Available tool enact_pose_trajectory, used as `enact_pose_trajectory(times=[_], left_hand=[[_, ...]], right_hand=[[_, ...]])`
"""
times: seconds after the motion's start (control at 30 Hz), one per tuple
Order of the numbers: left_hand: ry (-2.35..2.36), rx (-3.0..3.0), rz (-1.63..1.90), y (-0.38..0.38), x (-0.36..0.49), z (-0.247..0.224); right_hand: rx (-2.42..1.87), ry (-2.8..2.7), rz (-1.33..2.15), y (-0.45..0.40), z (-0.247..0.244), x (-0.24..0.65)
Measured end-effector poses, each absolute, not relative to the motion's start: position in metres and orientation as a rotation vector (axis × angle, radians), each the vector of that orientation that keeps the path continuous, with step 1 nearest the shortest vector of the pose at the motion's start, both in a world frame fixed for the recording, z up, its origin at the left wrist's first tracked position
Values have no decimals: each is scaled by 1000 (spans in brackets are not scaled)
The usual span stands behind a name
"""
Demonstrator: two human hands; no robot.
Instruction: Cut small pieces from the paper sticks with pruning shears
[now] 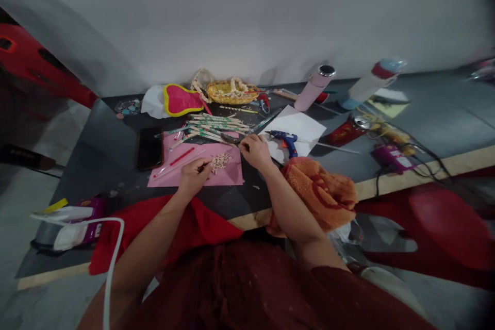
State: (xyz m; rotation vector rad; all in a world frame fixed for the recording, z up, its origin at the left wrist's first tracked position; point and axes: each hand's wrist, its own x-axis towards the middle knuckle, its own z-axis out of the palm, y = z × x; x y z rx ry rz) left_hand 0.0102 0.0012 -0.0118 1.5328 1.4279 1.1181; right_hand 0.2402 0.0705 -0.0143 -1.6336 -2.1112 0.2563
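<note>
My left hand (pixel 195 175) is closed in a pinch at the left edge of a pile of small beige pieces (pixel 221 161). Anything between its fingertips is too small to make out. The pile lies on a pink sheet (pixel 226 179). Just beyond the pile, my right hand (pixel 256 150) is curled shut around a dark tool with a pointed blade (pixel 231 138), which points left; its handle is hidden in the fingers. Behind the hands lies a bundle of rolled paper sticks (pixel 218 122) with green print. A red stick (pixel 181 157) rests on the pink sheet.
Right of my hands, a blue glue gun (pixel 285 139) sits on white paper (pixel 299 124), beside an orange towel (pixel 319 193). A pink flask (pixel 314 87), a red can (pixel 348 131) and cables stand farther right. A phone (pixel 150 148) lies left; a yellow basket (pixel 232 92) is near the wall.
</note>
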Motion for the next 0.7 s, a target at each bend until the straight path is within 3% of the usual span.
enact_pose_trajectory(times=[0.4,0.7], left_hand=[[1455,1564,1114,6,6,-17],[1439,1596,1107,8,6,-17]], right_hand=[[-1652,-2184,61,70,-13,236],[-1611,-2299,106,62,-5,241]])
